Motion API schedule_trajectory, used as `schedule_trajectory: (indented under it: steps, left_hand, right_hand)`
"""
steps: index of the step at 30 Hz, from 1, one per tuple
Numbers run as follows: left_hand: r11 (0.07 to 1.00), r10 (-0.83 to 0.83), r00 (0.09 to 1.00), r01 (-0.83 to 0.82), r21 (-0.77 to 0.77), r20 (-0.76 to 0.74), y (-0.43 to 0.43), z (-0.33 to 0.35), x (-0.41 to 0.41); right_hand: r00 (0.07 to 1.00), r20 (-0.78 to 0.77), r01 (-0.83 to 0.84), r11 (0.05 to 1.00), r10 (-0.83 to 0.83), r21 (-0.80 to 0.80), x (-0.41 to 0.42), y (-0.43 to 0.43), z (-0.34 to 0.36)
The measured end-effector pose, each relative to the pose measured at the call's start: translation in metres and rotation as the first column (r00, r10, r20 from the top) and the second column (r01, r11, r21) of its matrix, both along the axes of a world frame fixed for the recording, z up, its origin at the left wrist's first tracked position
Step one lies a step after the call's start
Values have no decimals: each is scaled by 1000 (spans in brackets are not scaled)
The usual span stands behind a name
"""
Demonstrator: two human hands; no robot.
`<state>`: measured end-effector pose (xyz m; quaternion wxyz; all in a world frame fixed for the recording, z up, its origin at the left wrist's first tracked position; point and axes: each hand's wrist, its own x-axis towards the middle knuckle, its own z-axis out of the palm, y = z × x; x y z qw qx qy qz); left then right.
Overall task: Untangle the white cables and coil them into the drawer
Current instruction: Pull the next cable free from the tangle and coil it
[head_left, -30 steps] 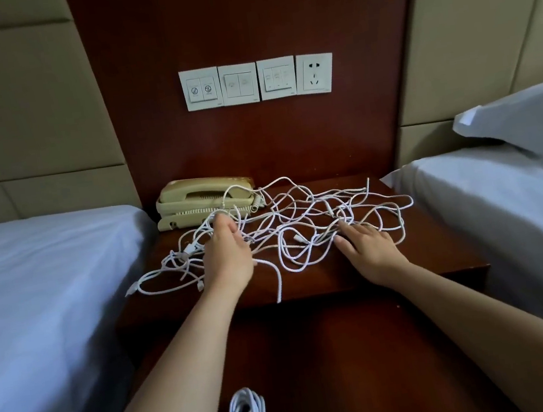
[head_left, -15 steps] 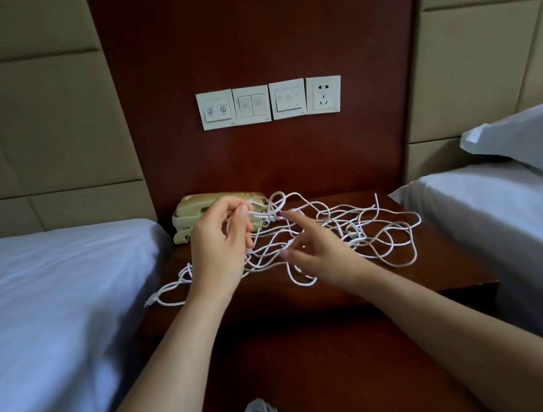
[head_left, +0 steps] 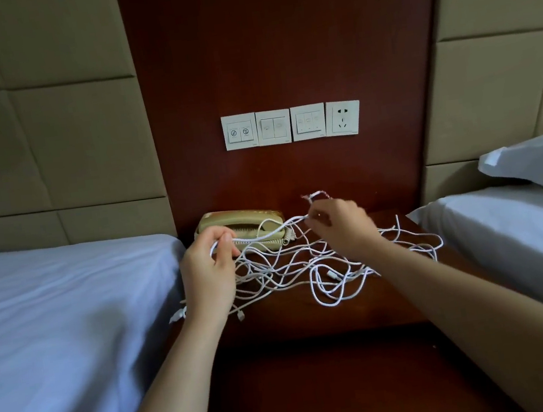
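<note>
Looping white cables (head_left: 312,278), perhaps braided, on wooden nightstand (head_left: 312,319)

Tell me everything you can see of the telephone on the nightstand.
The telephone is a beige, plastic-looking corded desk set, its handset lying flat along the top. A coiled cord curls at its right end. It sits at the back left of the nightstand, by the dark wooden wall panel. Several white cables stretch across its front, and the left hand, pinching one, hides its lower left corner.
</note>
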<state>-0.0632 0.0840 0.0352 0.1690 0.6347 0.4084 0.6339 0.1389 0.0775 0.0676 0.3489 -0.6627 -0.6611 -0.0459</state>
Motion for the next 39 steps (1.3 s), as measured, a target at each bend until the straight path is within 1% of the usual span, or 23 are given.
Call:
schedule_trajectory:
  steps: [3, 6, 8, 11, 14, 16, 18, 20, 22, 24, 27, 28, 29, 30, 31, 32, 33, 34, 35, 37, 39]
  left_hand:
    - [1000, 25, 998, -24, 16, -51, -2, -1, 3]
    - [1000, -16, 994, 15, -3, -109, -5, -1, 10]
    - [998, -56, 983, 51, -33, -177, -6, -3, 15]
    - [994, -102, 946, 82, -77, -307, -4, -9, 19]
    - [989, -93, 884, 30, -143, -458, -1, -14, 21]
    - [981, -109, 868, 14, -194, -485, 0, -16, 21]
    - [974, -116, 879, 9, -228, -461, 1, -16, 22]
    - [960, -151, 917, 47, -275, -370, 2, -16, 25]
    - [926, -255, 939, 168, -339, -230, 1, -15, 31]
    - [892, -338, 931, 272, -361, -134, -3, -14, 39]
    - [885, -373, 918, 306, -350, -139, -11, -11, 53]
    - [883, -382, 913, 316, -347, -139, -14, -11, 56]
    - [880, -391, 911, 327, -345, -133, -15, -10, 59]
    - [877, -398, 909, 338, -342, -123, -17, -10, 61]
    - [875, -402, 909, 346, -339, -110, -19, -9, 63]
    - [875, -404, 909, 353, -333, -99, -20, -8, 64]
    - [876, -404, 910, 357, -323, -90, -21, -8, 65]
    - [881, -401, 912, 357, -310, -88, -23, -7, 66]
    - [887, -396, 913, 354, -296, -94, -25, -7, 68]
    - [897, -391, 912, 349, -270, -122, -28, -8, 70]
    - [904, -392, 907, 351, -244, -151, -31, -9, 73]
  right_hand:
    - [980, 150, 114, 989, -127, 95, 12, -7, 11]
    - [955, 204, 187, 972, -213, 142, 23, -16, 14]
    - [954, 168, 225, 963, -249, 149, 33, -21, 10]
    - [969, 68, 221, 959, -236, 178, 51, -28, 0]
    - [973, -29, 229, 954, -228, 191, 67, -41, -11]
    - [966, -58, 257, 948, -251, 190, 76, -49, -22]
    - [958, -72, 287, 944, -279, 165, 83, -55, -33]
    - [945, -28, 326, 942, -324, 84, 88, -59, -40]
    - [939, 93, 340, 937, -332, -84, 88, -62, -42]
    - [942, 188, 321, 914, -279, -250, 82, -65, -40]
    - [919, 343, 314, 887, -195, -338, 69, -70, -32]
    - [922, 354, 289, 885, -155, -365, 64, -71, -27]
    - [940, 325, 233, 888, -101, -397, 59, -73, -23]
    - [970, 242, 133, 898, -31, -418, 53, -74, -19]
    - [993, 108, -3, 914, 51, -406, 48, -77, -15]
    - [992, -38, -126, 925, 120, -359, 41, -80, -12]
    - [976, -147, -196, 943, 161, -268, 36, -83, -11]
    - [963, -205, -211, 965, 177, -158, 31, -85, -11]
    - [958, -229, -192, 980, 175, -56, 28, -86, -12]
    - [956, -249, -140, 986, 158, 88, 23, -86, -13]
    - [964, -210, -135, 981, 162, 140, 17, -86, -13]
